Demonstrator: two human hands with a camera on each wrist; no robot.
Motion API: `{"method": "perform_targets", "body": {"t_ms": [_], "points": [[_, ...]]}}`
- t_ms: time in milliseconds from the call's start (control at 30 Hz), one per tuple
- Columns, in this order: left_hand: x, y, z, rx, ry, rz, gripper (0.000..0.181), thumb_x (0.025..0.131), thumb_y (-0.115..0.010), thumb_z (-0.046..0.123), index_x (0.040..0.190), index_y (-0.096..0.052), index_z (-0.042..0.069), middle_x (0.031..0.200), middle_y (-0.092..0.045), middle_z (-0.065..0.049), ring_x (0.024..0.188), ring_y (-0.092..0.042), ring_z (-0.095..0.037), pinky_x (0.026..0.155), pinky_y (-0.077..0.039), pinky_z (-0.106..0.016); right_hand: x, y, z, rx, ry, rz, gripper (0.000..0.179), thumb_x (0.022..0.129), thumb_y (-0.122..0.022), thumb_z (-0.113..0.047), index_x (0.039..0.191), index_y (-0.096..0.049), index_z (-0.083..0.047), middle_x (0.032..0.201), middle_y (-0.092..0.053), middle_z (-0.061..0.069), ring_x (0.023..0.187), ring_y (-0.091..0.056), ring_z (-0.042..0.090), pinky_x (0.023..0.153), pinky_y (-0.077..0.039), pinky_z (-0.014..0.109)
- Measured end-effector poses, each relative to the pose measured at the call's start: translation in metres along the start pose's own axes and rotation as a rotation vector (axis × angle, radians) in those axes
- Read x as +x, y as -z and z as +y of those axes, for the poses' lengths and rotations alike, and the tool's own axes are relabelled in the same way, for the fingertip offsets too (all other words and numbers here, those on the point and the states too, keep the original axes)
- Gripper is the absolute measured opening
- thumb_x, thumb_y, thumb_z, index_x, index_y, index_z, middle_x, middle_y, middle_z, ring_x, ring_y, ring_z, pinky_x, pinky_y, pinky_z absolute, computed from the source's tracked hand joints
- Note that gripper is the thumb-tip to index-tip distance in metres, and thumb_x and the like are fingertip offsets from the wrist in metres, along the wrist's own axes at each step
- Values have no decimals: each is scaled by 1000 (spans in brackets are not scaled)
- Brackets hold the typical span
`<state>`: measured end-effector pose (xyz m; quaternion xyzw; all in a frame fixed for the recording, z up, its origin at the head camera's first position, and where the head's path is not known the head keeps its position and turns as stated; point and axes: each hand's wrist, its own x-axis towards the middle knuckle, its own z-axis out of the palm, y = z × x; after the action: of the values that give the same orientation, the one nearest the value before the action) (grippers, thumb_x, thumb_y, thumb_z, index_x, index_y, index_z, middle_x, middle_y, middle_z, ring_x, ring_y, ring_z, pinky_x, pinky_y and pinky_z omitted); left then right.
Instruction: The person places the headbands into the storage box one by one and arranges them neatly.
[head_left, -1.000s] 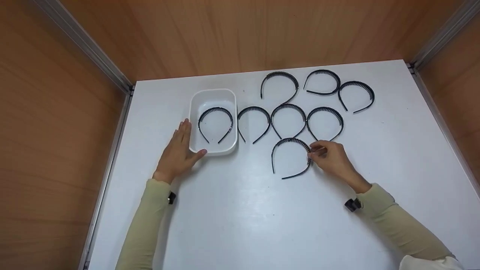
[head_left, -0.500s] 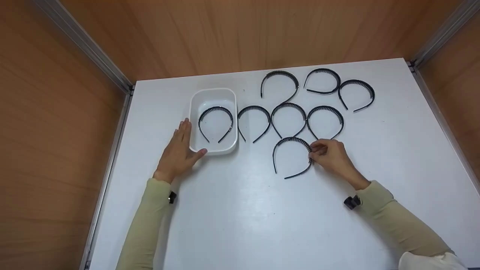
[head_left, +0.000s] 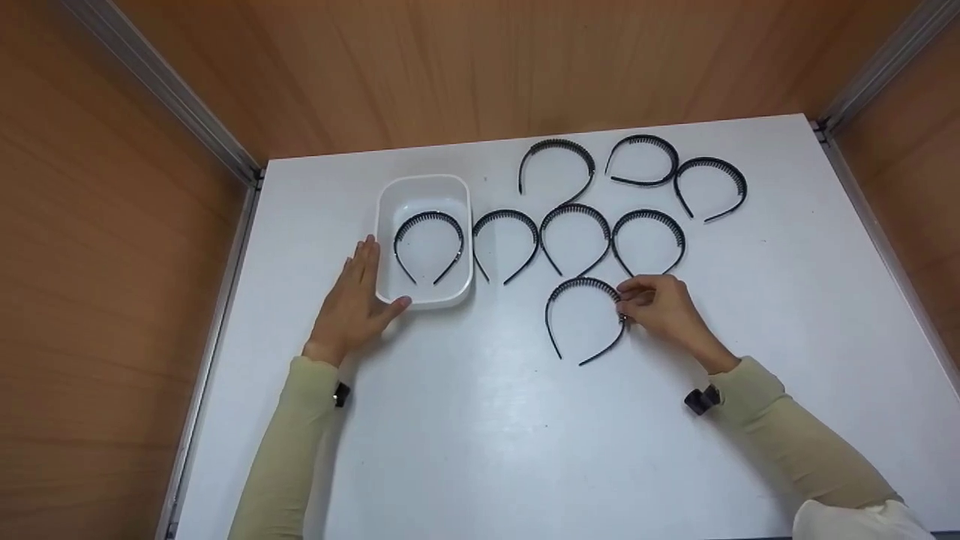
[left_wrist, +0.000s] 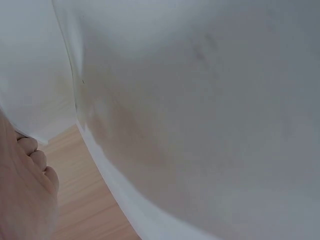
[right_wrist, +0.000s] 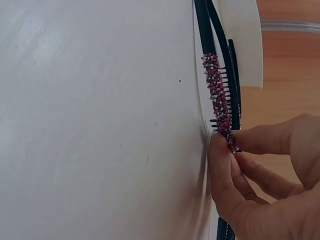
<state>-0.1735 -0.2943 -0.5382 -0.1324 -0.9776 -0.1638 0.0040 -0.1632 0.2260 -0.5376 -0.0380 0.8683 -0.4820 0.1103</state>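
My right hand (head_left: 660,306) pinches the right side of a black toothed headband (head_left: 585,282) between thumb and fingers, low over the white table. Its outer band carries a strip of pink and silver beads (right_wrist: 217,95) in the right wrist view. My left hand (head_left: 346,304) rests with fairly straight fingers against the left side and near corner of a white plastic tub (head_left: 442,304). Inside the tub lies one black headband (head_left: 429,215). Three headbands stand in a row right of the tub: one beside its wall (head_left: 506,214), a middle one (head_left: 576,208), a right one (head_left: 649,214).
Farther back on the white table (head_left: 450,450) lie a headband (head_left: 559,142) at the left, another (head_left: 643,139) and a third (head_left: 742,180) at the right. Wooden panels (head_left: 480,67) enclose the back and sides.
The headband in my right hand has turned slightly, its two tips shifting right and a little nearer. My left hand and the tub have kept their places.
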Motion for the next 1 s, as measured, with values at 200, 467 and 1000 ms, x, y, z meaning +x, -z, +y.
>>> {"method": "perform_targets", "body": {"t_ms": [200, 467, 1000], "points": [[1, -1, 0, 1, 9, -5, 113, 98, -55, 76, 173, 0, 11, 182, -1, -5, 169, -2, -27, 138, -11, -44, 0, 1, -1, 8, -28, 1, 23, 96, -77, -4, 117, -77, 3, 109, -76, 22, 93, -73, 25, 68, -63, 21], [1, 0, 0, -17, -13, -8, 110, 101, -57, 69, 172, -1, 7, 182, 0, -7, 169, -1, -26, 138, -10, -44, -1, 4, -1, 69, -29, -8, 24, 97, -76, -5, 120, -77, 3, 113, -77, 25, 92, -78, 26, 68, -64, 23], [1, -1, -1, -4, -8, -4, 112, 99, -55, 75, 173, -4, 8, 182, -1, -5, 169, -3, -26, 138, -12, -45, 3, 13, -19, 114, -33, 14, 23, 97, -75, -4, 118, -80, 3, 113, -78, 26, 84, -81, 15, 73, -67, 26]]}}
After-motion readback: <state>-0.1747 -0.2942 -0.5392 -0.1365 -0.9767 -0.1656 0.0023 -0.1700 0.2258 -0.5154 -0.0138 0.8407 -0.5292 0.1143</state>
